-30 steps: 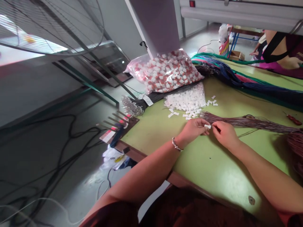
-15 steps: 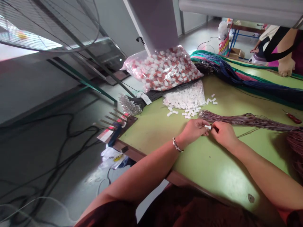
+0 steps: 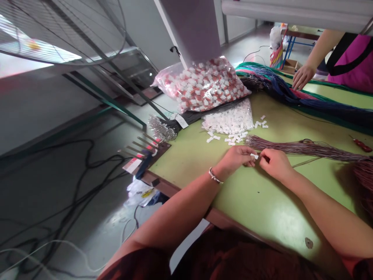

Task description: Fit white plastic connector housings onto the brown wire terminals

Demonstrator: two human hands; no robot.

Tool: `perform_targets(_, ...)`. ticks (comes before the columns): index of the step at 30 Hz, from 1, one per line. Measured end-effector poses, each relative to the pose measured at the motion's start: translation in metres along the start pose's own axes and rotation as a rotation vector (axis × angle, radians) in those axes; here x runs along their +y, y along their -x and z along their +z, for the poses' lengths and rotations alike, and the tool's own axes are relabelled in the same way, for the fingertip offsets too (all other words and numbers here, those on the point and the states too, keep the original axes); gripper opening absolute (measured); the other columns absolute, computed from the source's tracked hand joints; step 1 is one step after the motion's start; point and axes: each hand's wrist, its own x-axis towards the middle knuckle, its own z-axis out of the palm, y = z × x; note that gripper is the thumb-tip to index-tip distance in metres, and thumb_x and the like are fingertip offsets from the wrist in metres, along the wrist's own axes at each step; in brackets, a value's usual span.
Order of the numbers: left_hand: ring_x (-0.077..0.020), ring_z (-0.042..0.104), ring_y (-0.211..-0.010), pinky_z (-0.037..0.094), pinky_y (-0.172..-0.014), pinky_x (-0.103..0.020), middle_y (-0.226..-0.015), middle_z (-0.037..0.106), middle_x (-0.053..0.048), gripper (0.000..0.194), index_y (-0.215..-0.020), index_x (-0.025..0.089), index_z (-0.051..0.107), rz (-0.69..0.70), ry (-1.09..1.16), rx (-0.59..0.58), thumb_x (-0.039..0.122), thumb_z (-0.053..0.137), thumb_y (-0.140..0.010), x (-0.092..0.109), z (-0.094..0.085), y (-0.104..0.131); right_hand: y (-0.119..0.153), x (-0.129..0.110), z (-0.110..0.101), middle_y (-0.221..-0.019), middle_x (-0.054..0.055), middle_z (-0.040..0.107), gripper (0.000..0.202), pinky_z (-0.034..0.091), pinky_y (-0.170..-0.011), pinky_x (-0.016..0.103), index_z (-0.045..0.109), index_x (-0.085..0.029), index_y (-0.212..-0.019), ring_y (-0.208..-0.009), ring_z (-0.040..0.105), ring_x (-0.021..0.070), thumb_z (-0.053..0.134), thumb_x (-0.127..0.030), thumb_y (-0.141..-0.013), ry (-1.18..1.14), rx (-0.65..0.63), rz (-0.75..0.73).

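Note:
My left hand [image 3: 238, 158] pinches a small white plastic connector [image 3: 254, 156] between thumb and fingers, just above the green table [image 3: 233, 206]. Close beside it, my right hand [image 3: 275, 164] is closed in a pinch at the connector's right end. A thin brown wire [image 3: 305, 161] trails out from behind that hand; its tip is hidden by the fingers. Just behind both hands lies a long bundle of brown wires [image 3: 291, 147], its metal-tipped ends pointing left. Loose white connectors [image 3: 233, 139] are scattered in front of a clear bag of white connectors [image 3: 230, 118].
A big bag of white-and-orange parts [image 3: 204, 85] rests on a black wire bundle [image 3: 192, 116]. Blue and green wires [image 3: 279, 87] lie at the back, under a co-worker's hand [image 3: 304, 76]. A red-handled pointed tool [image 3: 363, 146] lies right; a pronged rack [image 3: 145, 146] sits at the left corner.
My hands stay almost in place, with the left hand and its connector shifted slightly left. The co-worker's arm has reached leftward onto the blue and green wires.

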Motion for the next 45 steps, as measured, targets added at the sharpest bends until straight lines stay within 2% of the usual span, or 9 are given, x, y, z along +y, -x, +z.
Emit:
perform_targets(5,-0.0087,0.059,-0.052,0.050,-0.056,-0.022,-0.053,0.063,0.000,0.010,-0.079,0.012,0.066,0.088,-0.135,0.038,0.011,0.064,-0.069,-0.007,0.004,0.000,0.000,0.002,0.007,-0.050,-0.001,0.056,0.015,0.028,-0.049,0.024,0.060,-0.018,-0.061,-0.045,0.042,0.0105,0.052,-0.026,-0.071,-0.101,0.004,0.069)
perform_targets(9,-0.0092,0.060,-0.053,0.049,-0.056,-0.022,-0.053,0.063,0.000,0.012,-0.079,0.012,0.066,0.074,-0.197,0.033,0.008,0.063,-0.068,-0.006,0.008,0.002,0.000,0.003,0.008,-0.050,0.000,0.056,0.014,0.029,-0.049,0.024,0.059,-0.018,-0.060,-0.045,0.042,0.0104,0.052,-0.026,-0.069,-0.107,0.015,0.096)
perform_targets(12,-0.0088,0.060,-0.052,0.048,-0.054,-0.020,-0.053,0.063,0.000,0.009,-0.079,0.011,0.064,0.067,-0.144,0.028,0.011,0.063,-0.071,-0.004,0.009,0.002,-0.001,0.004,0.004,-0.049,-0.002,0.053,0.013,0.030,-0.048,0.023,0.058,-0.018,-0.060,-0.045,0.041,0.0101,0.051,-0.026,-0.067,-0.184,-0.003,0.124)
perform_targets(16,-0.0082,0.061,-0.056,0.050,-0.058,-0.021,-0.059,0.064,0.000,0.008,-0.081,0.012,0.062,0.163,-0.007,0.094,0.014,0.063,-0.073,-0.003,0.009,0.001,-0.003,0.004,-0.001,-0.048,-0.003,0.049,0.012,0.030,-0.046,0.022,0.053,-0.018,-0.057,-0.046,0.040,0.0096,0.048,-0.026,-0.064,-0.354,0.008,0.193)
perform_targets(21,-0.0089,0.062,-0.062,0.052,-0.066,-0.024,-0.063,0.065,0.000,0.009,-0.082,0.013,0.061,0.227,-0.001,0.105,0.012,0.061,-0.073,-0.006,0.007,-0.001,-0.005,0.004,-0.002,-0.047,-0.003,0.046,0.011,0.030,-0.045,0.021,0.051,-0.018,-0.053,-0.046,0.037,0.0090,0.046,-0.026,-0.060,-0.498,0.019,0.258)
perform_targets(27,-0.0104,0.063,-0.066,0.052,-0.070,-0.026,-0.066,0.065,0.000,0.014,-0.082,0.014,0.064,0.195,-0.055,0.084,0.016,0.067,-0.069,-0.007,0.003,-0.001,-0.008,0.009,0.000,-0.046,-0.005,0.045,0.012,0.026,-0.044,0.021,0.053,-0.017,-0.056,-0.045,0.034,0.0079,0.047,-0.026,-0.060,-0.588,-0.057,0.330)
perform_targets(33,-0.0090,0.059,-0.064,0.050,-0.065,-0.023,-0.069,0.064,-0.001,0.003,-0.066,0.015,0.064,0.364,-0.163,0.082,0.015,0.067,-0.067,-0.007,0.007,-0.001,-0.009,0.010,0.000,-0.047,-0.006,0.044,0.013,0.026,-0.045,0.021,0.054,-0.016,-0.057,-0.046,0.034,0.0077,0.047,-0.027,-0.058,-0.663,-0.167,0.356)
perform_targets(40,-0.0083,0.059,-0.057,0.051,-0.061,-0.024,-0.060,0.063,-0.001,0.004,-0.070,0.013,0.062,0.202,-0.101,0.078,0.016,0.064,-0.071,-0.009,0.013,0.000,-0.008,0.014,0.004,-0.050,-0.005,0.047,0.014,0.027,-0.047,0.021,0.055,-0.016,-0.058,-0.048,0.035,0.0078,0.048,-0.027,-0.060,-0.678,-0.175,0.277)
perform_targets(45,-0.0086,0.060,-0.059,0.052,-0.065,-0.025,-0.062,0.064,0.000,0.004,-0.070,0.013,0.062,0.193,-0.052,0.097,0.014,0.066,-0.069,-0.011,0.012,-0.001,-0.009,0.012,0.002,-0.048,-0.005,0.046,0.016,0.026,-0.046,0.021,0.057,-0.015,-0.057,-0.047,0.034,0.0074,0.049,-0.029,-0.058,-0.637,-0.176,0.375)
